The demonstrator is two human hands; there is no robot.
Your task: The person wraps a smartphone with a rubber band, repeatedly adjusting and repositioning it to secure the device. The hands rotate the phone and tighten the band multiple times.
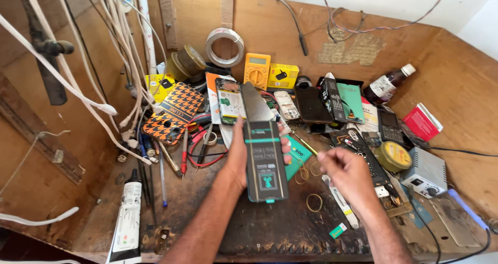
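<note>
I am holding a flat dark packet (265,160) upright above the workbench (270,227), my left hand (237,157) wrapped around its long edges. It looks light, stiff and slick; edge grip suits it. My right hand (348,171) is hovering beside it, fingers pinched, apparently on nothing.

Glossy dark plastic packet (265,160), rough scuffed wooden bench (270,227), matt rubber bands (314,202)
</note>
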